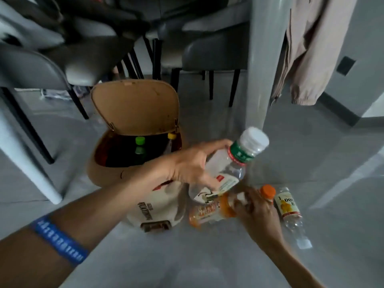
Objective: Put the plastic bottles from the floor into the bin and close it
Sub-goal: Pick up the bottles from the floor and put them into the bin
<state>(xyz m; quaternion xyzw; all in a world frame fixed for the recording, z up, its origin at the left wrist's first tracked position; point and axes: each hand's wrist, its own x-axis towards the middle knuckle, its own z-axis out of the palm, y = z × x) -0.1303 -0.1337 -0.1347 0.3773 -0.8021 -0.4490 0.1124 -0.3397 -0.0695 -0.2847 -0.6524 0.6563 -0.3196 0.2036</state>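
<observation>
Left hand (193,165) grips a clear white-capped bottle (232,163) just right of the open tan bin (108,173); right hand (257,210) closes on an orange-capped bottle (212,210) lying on the floor (207,256) before it.

Tan bin (108,173), lime-green cap (140,140) inside, white-capped clear bottle (230,165), orange-capped bottle (212,213), blue wristband (59,240).

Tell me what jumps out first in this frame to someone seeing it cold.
Mid-frame, the left hand grips a clear white-capped bottle lifted off the floor, while the right hand closes on an orange-capped bottle lying just below it. Behind them the tan bin stands with its lid flipped up and a green-capped bottle already inside. One more small bottle lies on the floor at right.
</observation>
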